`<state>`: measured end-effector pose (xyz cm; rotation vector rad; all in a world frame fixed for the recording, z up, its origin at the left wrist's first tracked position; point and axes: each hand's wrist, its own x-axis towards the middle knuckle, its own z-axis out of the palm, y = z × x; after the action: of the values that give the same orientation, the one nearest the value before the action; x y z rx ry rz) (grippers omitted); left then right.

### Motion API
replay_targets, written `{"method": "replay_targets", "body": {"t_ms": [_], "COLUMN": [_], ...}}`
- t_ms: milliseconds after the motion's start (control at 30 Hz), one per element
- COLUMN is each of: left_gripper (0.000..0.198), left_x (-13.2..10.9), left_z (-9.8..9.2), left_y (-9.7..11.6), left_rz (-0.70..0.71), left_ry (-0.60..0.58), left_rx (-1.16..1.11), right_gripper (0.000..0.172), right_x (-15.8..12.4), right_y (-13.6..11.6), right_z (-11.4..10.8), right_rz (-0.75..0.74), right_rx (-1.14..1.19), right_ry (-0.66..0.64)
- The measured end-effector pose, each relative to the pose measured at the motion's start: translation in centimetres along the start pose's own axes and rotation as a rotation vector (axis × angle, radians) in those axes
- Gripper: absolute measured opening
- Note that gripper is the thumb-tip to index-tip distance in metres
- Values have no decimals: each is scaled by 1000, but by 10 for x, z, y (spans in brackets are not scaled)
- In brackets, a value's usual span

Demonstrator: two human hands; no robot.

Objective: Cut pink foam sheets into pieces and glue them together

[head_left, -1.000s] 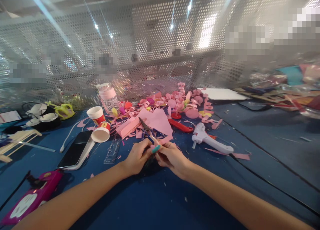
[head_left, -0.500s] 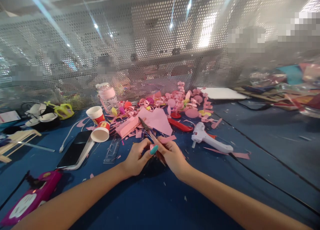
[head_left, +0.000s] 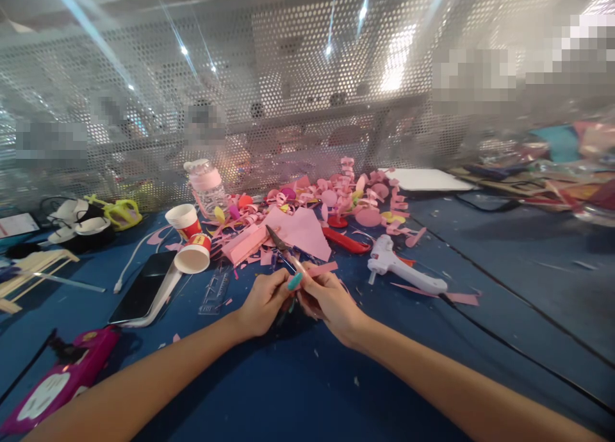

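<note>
Both hands meet at the middle of the blue bench (head_left: 298, 391). The left hand (head_left: 262, 301) and right hand (head_left: 329, 301) have their fingers curled in tight, pinching the near end of a pink strip (head_left: 321, 269) between them. The strip's free end pokes out toward 2 o'clock, just above the right knuckles. It looks thin, light and floppy, likely to crease or tear if pulled, so a gentle pinch close to the working end suits it best. The dark blades of a pair of scissors (head_left: 277, 238) show just beyond the hands at 11 o'clock, and I cannot tell whether either hand holds the handles. A pink sheet (head_left: 302, 230) lies at 12 o'clock, with a heap of pink scraps (head_left: 346, 195) behind it. A white glue gun (head_left: 401, 269) lies at 2 o'clock, 2 paper cups (head_left: 193, 257) are at 10 o'clock, and a phone (head_left: 144, 288) lies at 9 o'clock.
</note>
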<state>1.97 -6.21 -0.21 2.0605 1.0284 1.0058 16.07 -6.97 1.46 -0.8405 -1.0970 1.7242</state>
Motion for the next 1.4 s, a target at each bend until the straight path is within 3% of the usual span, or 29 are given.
{"method": "replay_targets", "body": {"t_ms": [167,300,400,533,667,800,1000,1400], "left_gripper": [38,42,39,32,34,33,31,34], "left_x": [0,0,1,1,1,2,2,3], "left_z": [-3,-5,-5,-3,-2,-4,-8,-13], "left_y": [-6,-4,1,2,1,1,1,3], "left_rz": [187,416,495,506,509,527,685,784], "left_ry": [106,174,197,255,284,259,227,226], "left_rx": [333,667,776,851,869,814,785,932], "right_gripper": [44,47,47,46,47,45,42,44], "right_x": [-2,-1,-1,-1,-1,-2,-4,-4], "right_y": [-1,0,1,4,7,7,2,-2], "right_z": [0,2,4,4,3,3,1,-2], "right_rz": [57,57,41,56,55,62,71,91], "right_rx": [56,83,82,51,62,85,62,-12], "right_ry": [-37,18,69,98,38,-25,-115,-181]}}
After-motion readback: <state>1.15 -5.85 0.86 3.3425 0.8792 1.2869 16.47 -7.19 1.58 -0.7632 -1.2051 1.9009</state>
